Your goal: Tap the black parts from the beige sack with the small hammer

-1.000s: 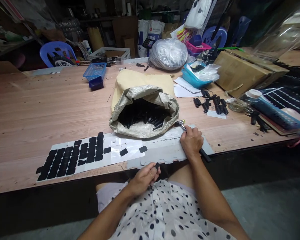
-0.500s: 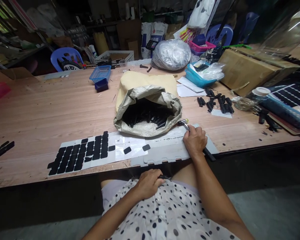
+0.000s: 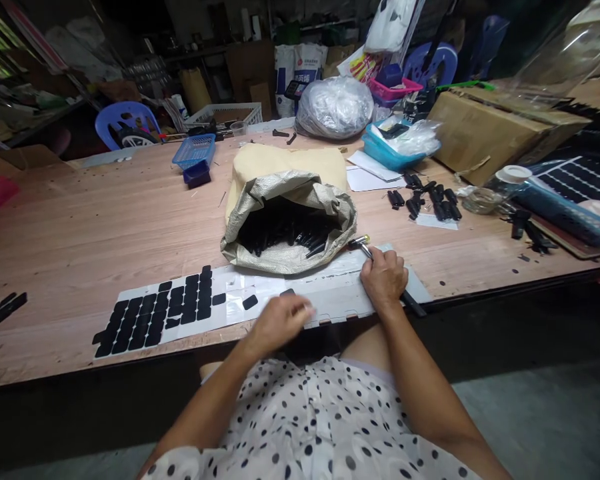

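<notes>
My right hand is wrapped around a small hammer with a yellow-tipped metal head and a black handle, resting on a grey-white board at the table's front edge. Above the board's edge, my left hand is smeared by motion; its fingers look partly curled, and what they hold, if anything, cannot be made out. Just behind it is a black rounded patch, partly covered. Rows of similar black patches lie on white sheets to the left. An open woven sack of black parts faces me.
Black parts lie in a loose pile on the right, in front of a cardboard box. Toward the back are a teal basin, a stuffed plastic bag, a blue basket and a small dark-blue box.
My left hand has risen from my lap, where a dark piece showed at its fingers, to the board's front edge. My right hand keeps the hammer in about the same place.
</notes>
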Tool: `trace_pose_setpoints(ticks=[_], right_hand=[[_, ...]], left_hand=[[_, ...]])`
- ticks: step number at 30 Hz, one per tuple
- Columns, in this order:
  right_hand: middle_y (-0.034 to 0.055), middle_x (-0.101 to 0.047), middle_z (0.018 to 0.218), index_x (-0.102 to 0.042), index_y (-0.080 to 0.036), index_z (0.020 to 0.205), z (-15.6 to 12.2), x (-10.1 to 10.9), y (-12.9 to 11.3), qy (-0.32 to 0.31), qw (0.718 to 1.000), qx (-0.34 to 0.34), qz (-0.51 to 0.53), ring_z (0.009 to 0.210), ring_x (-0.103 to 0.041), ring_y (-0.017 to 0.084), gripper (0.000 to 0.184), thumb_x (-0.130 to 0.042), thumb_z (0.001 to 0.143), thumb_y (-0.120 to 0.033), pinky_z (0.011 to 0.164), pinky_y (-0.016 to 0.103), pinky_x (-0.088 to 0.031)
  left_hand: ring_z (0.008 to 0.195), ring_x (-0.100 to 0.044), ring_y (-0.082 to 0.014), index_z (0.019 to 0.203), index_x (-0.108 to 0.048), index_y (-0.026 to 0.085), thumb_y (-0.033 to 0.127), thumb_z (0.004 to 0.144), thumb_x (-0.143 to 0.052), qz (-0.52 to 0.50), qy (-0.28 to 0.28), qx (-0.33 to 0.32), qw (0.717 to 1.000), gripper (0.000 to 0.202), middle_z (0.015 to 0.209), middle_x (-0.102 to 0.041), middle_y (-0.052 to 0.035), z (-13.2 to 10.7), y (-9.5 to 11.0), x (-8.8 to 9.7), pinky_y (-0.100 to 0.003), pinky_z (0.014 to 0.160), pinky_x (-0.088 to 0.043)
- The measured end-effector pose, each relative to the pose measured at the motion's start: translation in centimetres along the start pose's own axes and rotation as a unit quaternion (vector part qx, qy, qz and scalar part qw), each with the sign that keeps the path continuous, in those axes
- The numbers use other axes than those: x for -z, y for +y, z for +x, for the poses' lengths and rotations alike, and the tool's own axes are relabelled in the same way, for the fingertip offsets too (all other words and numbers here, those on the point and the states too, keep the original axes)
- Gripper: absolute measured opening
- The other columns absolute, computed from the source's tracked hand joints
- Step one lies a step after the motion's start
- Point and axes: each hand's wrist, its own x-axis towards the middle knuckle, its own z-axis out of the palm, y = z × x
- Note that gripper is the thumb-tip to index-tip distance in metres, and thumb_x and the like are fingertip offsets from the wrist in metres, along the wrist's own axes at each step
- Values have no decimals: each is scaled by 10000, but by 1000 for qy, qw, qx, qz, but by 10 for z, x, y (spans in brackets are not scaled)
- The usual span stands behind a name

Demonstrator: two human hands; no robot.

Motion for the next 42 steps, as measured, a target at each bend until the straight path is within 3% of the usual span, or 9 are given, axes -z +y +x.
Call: trace_pose_setpoints(ticks=[2,4,10,15,18,21,26,37,42], right_hand=[[125,-583,959,-711,-192,1175,0,-2,0,7,1000,3,-4,920,-479,263,334,-530,895,-210,691,326,-287],[123,-586,945,-715,-189,1160,0,-3,0,15,1000,4,-11,918,-482,262,327,-523,896,-211,689,325,-287],[121,-598,943,-716,-185,1147,1,-2,-2,19,1000,9,-21,913,-498,257,319,-516,900,-210,678,320,-285],[121,-598,951,-714,-188,1161,1,3,-5,7,1000,0,-24,913,-498,258,320,-522,906,-203,680,321,-290],[119,-602,944,-719,-189,1152,0,4,-5,11,1000,2,-20,908,-496,258,320,-519,902,-200,680,326,-285],[119,-611,946,-724,-189,1151,0,5,-4,10,1000,-1,-17,913,-501,258,327,-519,896,-192,681,328,-283],[127,-627,981,-722,-192,1173,2,8,-4,-8,1000,-13,-15,937,-510,267,339,-512,907,-199,680,334,-286],[122,-611,964,-722,-192,1159,1,7,-2,5,1000,-6,-26,929,-503,261,341,-497,903,-195,691,333,-297],[127,-598,959,-713,-184,1149,1,4,1,16,1000,5,-24,920,-484,263,330,-503,896,-209,696,340,-307]], left_hand=[[856,-696,-209,992,-749,154,278,928,-552,94,184,35,978,242,974,-758,-99,27,1,30,-335,791,-552],[934,-701,-258,1004,-749,130,263,938,-537,192,287,100,933,259,1027,-749,-150,54,-3,56,-374,839,-545],[1056,-700,-372,965,-768,107,290,830,-670,267,279,283,878,247,1084,-740,-233,100,-18,77,-425,870,-531],[952,-705,-353,736,-744,162,261,734,-708,213,278,287,892,106,909,-763,-165,82,-23,82,-388,749,-526],[770,-684,-263,629,-696,183,294,712,-721,89,297,208,928,141,672,-701,-59,59,-27,78,-322,665,-502],[612,-621,-159,726,-725,156,352,727,-749,-173,232,112,951,197,643,-683,-20,45,-28,58,-254,576,-485],[564,-634,-96,892,-721,104,232,803,-757,-496,74,116,857,159,722,-732,-60,44,-23,18,-183,541,-538],[583,-694,-113,978,-708,53,166,1028,-425,-641,-1,177,747,309,720,-736,-104,43,-18,-12,-180,593,-588],[572,-677,-104,1015,-701,66,254,1035,-469,-658,-19,173,732,300,741,-724,-97,43,-23,-16,-173,575,-572]])
